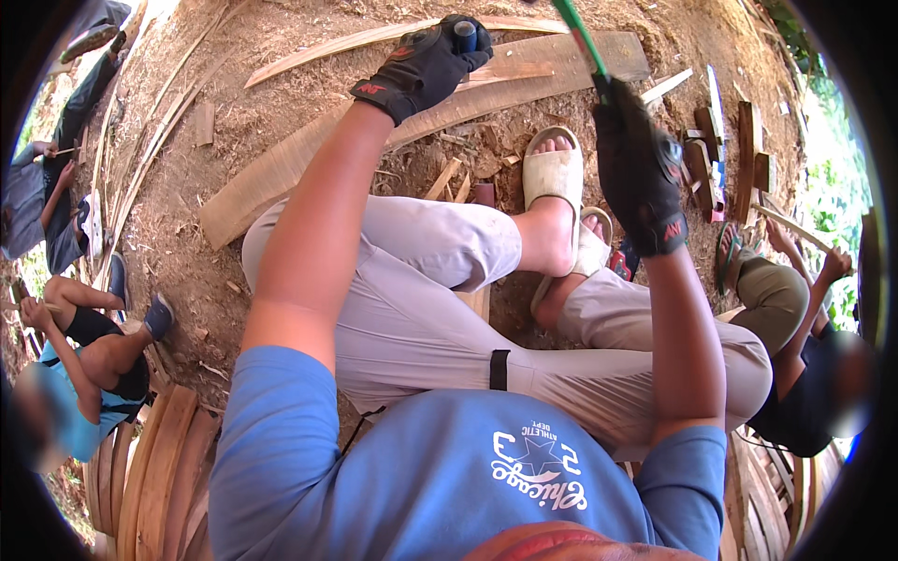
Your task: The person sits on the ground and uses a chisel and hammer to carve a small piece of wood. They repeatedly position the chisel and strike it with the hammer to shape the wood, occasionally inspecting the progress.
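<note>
My left hand (435,58), in a black glove, is raised at the top middle with its fingers wrapped round a dark blue-black cylinder (465,35) whose round end points up. The glove hides the rest of that piece. My right hand (638,164), gloved too, is closed round the black lower end of a green-shafted tool (578,35). The shaft slants up and left out of view, so its head does not show. Below my left hand a long curved wooden plank (552,79) lies on the ground, with a thin wood strip (514,73) across it.
My sandalled feet (554,173) rest beyond my bent legs. Wood blocks (748,154) lie at right, near a seated person (804,374). Another person (89,374) sits at left. Stacked curved boards (159,477) stand at lower left; long strips (159,140) lie at upper left.
</note>
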The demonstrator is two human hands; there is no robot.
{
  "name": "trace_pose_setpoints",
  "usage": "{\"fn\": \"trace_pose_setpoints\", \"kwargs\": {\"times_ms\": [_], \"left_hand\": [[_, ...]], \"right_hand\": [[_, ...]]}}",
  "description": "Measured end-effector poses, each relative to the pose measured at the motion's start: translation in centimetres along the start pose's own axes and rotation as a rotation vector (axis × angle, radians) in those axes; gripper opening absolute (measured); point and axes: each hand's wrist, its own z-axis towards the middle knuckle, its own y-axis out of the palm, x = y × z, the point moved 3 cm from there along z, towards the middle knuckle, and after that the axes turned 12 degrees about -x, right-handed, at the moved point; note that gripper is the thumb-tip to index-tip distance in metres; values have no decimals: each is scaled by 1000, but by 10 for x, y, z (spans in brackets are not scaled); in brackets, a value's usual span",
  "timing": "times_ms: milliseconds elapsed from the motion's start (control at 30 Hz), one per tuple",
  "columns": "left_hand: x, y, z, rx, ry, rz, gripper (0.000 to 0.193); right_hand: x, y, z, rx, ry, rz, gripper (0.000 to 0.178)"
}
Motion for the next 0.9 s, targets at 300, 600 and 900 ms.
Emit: {"fn": "trace_pose_setpoints", "kwargs": {"times_ms": [300,600,900], "left_hand": [[-16,2,4,-1,38,-156,17],[-9,-9,-4,-24,6,-135,16],[24,-49,-30,246,99,-186,13]], "right_hand": [[121,95,17,-430,288,-160,37],[101,87,21,-406,320,-176,32],[94,78,18,-363,300,-204,28]]}}
